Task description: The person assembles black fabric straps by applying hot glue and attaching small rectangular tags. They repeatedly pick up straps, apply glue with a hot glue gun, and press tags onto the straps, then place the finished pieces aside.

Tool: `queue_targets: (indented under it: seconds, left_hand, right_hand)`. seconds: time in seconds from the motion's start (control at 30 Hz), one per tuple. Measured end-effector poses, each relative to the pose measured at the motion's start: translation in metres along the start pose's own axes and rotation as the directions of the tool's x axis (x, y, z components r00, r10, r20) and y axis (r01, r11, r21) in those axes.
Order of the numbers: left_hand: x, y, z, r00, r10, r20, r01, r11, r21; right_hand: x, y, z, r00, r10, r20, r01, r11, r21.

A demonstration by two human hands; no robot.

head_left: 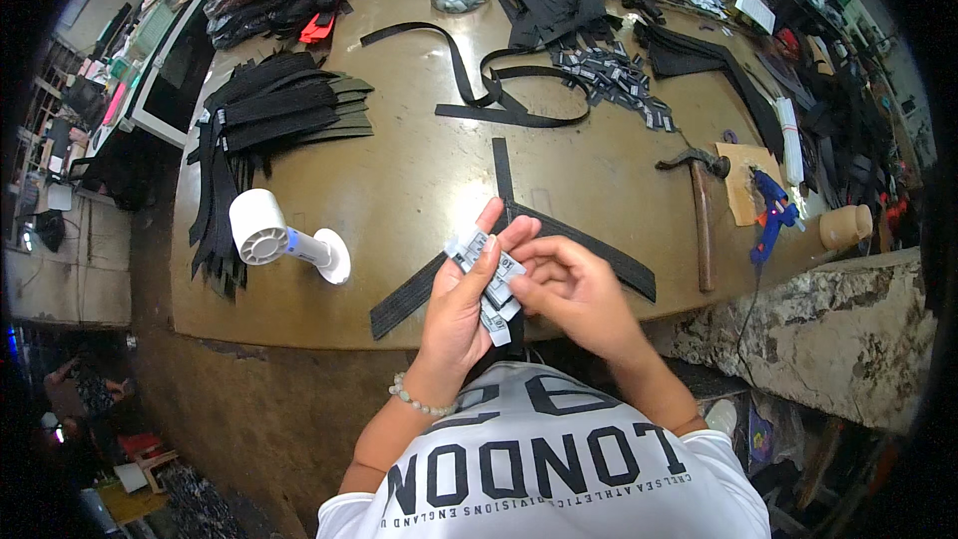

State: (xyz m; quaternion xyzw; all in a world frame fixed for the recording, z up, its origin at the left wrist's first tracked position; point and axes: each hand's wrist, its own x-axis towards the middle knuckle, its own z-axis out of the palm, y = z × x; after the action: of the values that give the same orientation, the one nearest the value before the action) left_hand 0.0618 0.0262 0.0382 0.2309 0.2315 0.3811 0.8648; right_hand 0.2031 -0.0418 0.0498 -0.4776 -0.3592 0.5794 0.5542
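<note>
The grey tags [485, 262] lie mid-frame, pinned by the thumb of the left hand [454, 307] against its fingers; whether the curled right hand [587, 297] pinches one, I cannot tell. Steady thumb pressure should stop slippage onto the worktop [399, 175].

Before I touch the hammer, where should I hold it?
Probably low on the wooden handle of the hammer, coming from the near side: that long, slim handle points toward you, and the wider metal head lies at the far end.
</note>
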Motion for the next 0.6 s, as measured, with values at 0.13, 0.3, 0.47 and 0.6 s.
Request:
queue_targets:
  seconds: [0.13,0.3,0.47,0.6]
  left_hand:
    - [-0.004,0.002,-0.008,0.996,0.052,-0.074,-0.053,0.998,-0.015]
    - [-0.010,0.016,-0.030,0.981,0.002,-0.196,0.029,0.987,0.156]
    - [-0.018,0.027,-0.041,0.995,-0.061,0.074,0.018,0.881,0.473]
    - [-0.020,0.027,-0.032,0.995,-0.080,-0.051,0.094,0.906,0.413]
  right_hand:
    - [0.015,0.016,0.020,0.998,0.044,-0.053,-0.035,0.986,0.164]
    - [0.011,-0.003,0.006,0.989,0.136,-0.055,-0.131,0.987,0.093]
    - [0.004,-0.011,-0.013,0.989,0.140,0.050,-0.139,0.990,-0.016]
    - [-0.001,-0.004,-0.016,0.997,0.073,0.015,-0.073,0.997,-0.012]
